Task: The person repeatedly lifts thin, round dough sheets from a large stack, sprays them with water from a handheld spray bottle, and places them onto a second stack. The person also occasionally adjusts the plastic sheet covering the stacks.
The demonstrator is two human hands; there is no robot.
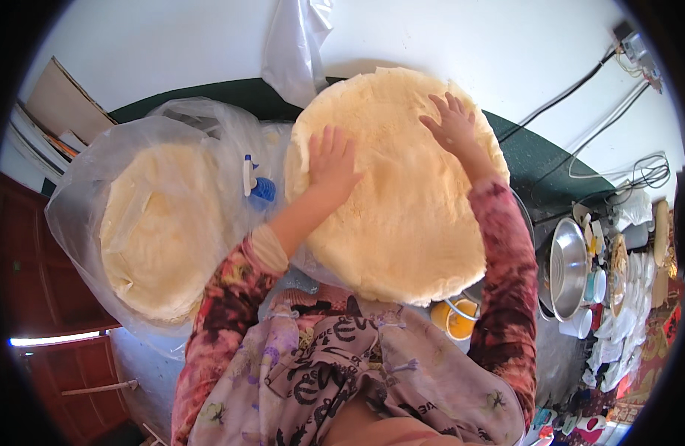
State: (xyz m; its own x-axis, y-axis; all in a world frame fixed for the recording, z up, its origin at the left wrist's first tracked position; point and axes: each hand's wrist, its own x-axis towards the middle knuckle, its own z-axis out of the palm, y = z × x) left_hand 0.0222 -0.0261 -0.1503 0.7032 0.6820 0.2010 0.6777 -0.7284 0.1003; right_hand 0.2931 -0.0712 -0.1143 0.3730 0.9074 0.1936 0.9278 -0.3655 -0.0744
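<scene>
A large round, thin, pale-yellow flatbread sheet (402, 201) spreads out in front of me, its edge ragged. What lies beneath it is mostly hidden. My left hand (332, 165) rests flat on its upper left part, fingers stretched out. Near the upper right edge, my right hand (451, 125) is spread with the fingers apart, touching or just over the sheet. To the left, a stack of similar flatbreads (160, 230) sits inside a clear plastic bag (78, 186). Between the stack and the sheet stands a spray bottle (262, 189) with a blue body and white-and-blue head.
A yellow cup (461, 320) with a pale handle sits just below the sheet's near edge. Steel bowls (567, 267) and a white cup (578, 324) stand at the right. Black cables (565, 97) run along the wall. A plastic bag (296, 52) hangs at the back.
</scene>
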